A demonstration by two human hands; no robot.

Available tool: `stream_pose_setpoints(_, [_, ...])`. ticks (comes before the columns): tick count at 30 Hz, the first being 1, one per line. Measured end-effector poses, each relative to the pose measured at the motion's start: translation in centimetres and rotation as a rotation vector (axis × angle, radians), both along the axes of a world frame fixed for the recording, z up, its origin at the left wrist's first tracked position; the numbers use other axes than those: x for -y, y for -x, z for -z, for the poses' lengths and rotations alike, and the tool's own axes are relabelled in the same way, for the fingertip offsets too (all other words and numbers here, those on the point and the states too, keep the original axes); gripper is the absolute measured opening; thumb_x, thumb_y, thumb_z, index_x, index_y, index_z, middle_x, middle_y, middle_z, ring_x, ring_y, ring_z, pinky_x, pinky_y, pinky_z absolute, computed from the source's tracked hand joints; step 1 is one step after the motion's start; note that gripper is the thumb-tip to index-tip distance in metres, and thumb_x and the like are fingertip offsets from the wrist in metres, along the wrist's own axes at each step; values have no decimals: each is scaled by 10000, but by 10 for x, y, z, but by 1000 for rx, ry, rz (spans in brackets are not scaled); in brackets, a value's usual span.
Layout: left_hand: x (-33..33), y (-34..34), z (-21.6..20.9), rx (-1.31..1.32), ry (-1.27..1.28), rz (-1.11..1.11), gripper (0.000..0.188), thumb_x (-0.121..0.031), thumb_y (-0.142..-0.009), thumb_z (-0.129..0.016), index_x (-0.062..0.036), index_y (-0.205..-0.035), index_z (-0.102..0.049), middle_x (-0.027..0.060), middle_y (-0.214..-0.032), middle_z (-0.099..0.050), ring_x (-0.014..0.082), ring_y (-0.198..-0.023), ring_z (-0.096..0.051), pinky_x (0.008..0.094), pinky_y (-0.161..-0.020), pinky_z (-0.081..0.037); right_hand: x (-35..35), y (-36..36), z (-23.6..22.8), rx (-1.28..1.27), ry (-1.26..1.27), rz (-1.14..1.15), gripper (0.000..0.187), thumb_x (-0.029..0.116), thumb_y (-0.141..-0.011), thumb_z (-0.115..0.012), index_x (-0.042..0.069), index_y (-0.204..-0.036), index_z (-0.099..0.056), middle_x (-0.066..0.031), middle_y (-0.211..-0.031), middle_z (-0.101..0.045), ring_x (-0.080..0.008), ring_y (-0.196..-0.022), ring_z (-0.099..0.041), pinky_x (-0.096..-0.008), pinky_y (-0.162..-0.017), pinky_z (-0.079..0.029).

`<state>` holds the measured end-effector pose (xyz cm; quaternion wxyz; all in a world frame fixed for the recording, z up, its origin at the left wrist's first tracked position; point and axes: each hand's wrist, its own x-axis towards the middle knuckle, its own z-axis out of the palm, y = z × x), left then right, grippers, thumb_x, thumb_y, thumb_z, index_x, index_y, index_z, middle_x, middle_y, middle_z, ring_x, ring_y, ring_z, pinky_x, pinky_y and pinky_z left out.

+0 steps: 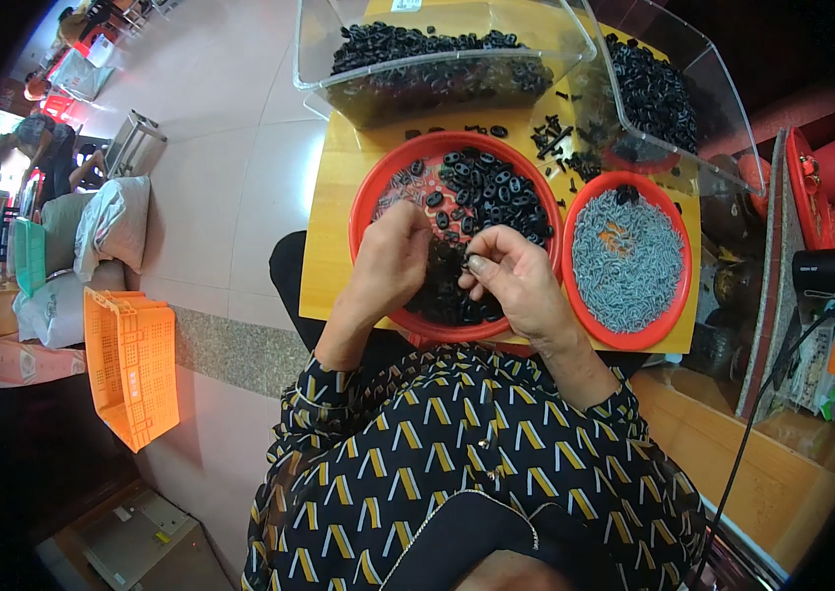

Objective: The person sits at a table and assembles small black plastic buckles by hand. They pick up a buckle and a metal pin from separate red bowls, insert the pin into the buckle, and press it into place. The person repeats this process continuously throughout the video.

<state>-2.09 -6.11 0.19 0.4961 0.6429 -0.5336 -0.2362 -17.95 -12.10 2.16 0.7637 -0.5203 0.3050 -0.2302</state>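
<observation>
My left hand (395, 258) is closed above a round red basin (359, 202), its fingertips pointing down; anything in them is hidden. Opposite it, the thumb and index finger of my right hand (519, 281) pinch a small dark piece (470, 263). In the basin lie many black oval pieces with two holes (501, 189), heaped at the far right and near side. Small metal bits (406, 182) are scattered at its far left. Touching or nearly touching on the right, a smaller red basin (627, 342) is filled with silvery screws (631, 261).
Two clear plastic bins (575, 61) of black parts stand at the yellow table's (324, 266) far side. Loose black pegs (550, 136) lie between bins and basins. An orange crate (134, 369) and white sacks (114, 225) are on the left. A black cable (764, 384) hangs at right.
</observation>
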Motion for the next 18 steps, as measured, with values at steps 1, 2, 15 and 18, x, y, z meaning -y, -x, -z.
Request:
stream_pose_setpoints(1, [-5,4,-6,-317,5,0,154,33,-779,-508,15,-930,-483,61,-761,-529,155,-696,-520,266,-601,-423,-1,-2,-2,15,-3,-9,102,16,-811,-507,-4,-911,-509,-31,-784,-537,-81,-652,-549,-195,-544,-451])
stream_pose_setpoints(2, [-10,3,-18,-478,-68,54,154,2,-807,-530,14,-959,-506,18,-778,-518,80,-710,-490,209,-605,-407,-2,-4,-5,47,-26,-15,103,19,-811,-518,-9,-910,-508,-34,-789,-548,-85,-651,-556,-194,-533,-454])
stream_pose_setpoints(15, [-28,17,1,-1583,73,137,80,-59,-794,-581,-12,-857,-563,51,-785,-554,142,-714,-516,281,-682,-441,-23,-13,-23,-10,214,109,104,-23,-801,-526,-28,-905,-525,-36,-804,-573,-70,-708,-565,-196,-601,-478])
stream_pose_setpoints(18, [-29,22,-4,-1593,42,94,85,-67,-794,-584,-13,-856,-563,55,-794,-555,149,-718,-522,287,-689,-444,-23,-13,-23,-25,238,123,97,-27,-792,-532,-25,-889,-524,-25,-776,-570,-54,-695,-552,-190,-588,-468])
